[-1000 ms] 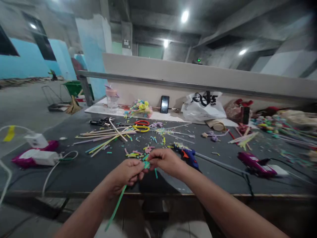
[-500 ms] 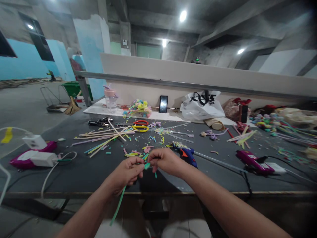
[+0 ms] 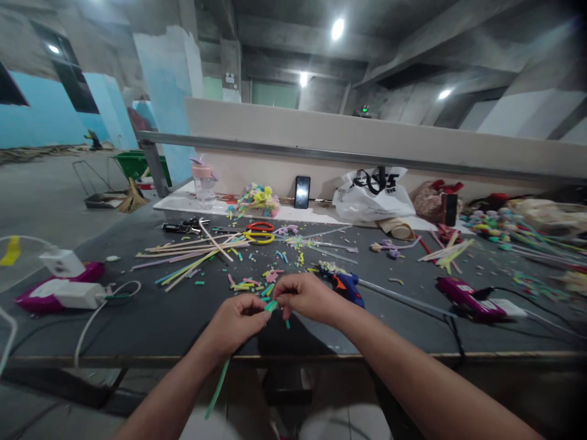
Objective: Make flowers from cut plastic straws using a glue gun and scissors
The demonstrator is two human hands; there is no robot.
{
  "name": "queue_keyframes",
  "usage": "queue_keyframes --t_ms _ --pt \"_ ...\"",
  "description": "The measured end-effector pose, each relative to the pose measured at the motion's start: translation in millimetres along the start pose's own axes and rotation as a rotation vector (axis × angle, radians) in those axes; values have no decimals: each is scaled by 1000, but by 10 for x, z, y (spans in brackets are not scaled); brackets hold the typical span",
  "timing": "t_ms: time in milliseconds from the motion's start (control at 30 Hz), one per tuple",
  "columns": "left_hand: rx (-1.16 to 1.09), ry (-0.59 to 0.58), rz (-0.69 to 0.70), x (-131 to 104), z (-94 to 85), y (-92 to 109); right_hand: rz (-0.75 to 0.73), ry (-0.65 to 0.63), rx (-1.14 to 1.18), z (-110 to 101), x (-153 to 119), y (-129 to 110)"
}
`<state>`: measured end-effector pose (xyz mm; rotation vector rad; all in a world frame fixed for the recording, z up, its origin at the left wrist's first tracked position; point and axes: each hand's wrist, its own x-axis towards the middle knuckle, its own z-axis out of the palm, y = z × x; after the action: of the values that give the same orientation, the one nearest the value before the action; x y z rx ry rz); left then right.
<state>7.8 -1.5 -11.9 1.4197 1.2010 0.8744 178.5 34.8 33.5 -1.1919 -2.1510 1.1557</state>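
Note:
Near the table's front edge, my left hand (image 3: 241, 321) pinches a small green piece (image 3: 271, 306), and a long green strip (image 3: 217, 388) hangs down below that hand. My right hand (image 3: 302, 296) meets it from the right, its fingertips closed on the same green piece. Short pink, yellow and green cut pieces (image 3: 250, 284) lie just beyond the hands. A blue and orange glue gun (image 3: 351, 288) rests right of my right hand, with a clear glue stick (image 3: 403, 296) reaching from it. Yellow-handled scissors (image 3: 260, 237) and red-handled scissors (image 3: 260, 227) lie farther back.
Coloured strips (image 3: 192, 253) lie left of centre. Purple power strips sit at the left (image 3: 41, 296) and right (image 3: 472, 299), with cables. Along the back stand a bottle (image 3: 205, 186), a phone (image 3: 301, 192) and a white bag (image 3: 373, 195). Foam flowers (image 3: 493, 226) lie at the right.
My left hand has turned slightly, and its lower fingers are now tucked in out of sight. The green strip has shifted a little. My right hand has hardly moved.

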Motion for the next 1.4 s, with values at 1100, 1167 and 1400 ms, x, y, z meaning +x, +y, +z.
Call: queue_keyframes --t_ms 1100,1167,1400 --pt "-536 -34 -128 23 -115 -11 516 679 -533 -847 -807 769" --pt "-544 -39 -124 14 -115 -20 562 664 -499 -814 -845 831" --pt "-530 -25 -121 -3 -93 -10 599 638 -85 -804 -602 841"
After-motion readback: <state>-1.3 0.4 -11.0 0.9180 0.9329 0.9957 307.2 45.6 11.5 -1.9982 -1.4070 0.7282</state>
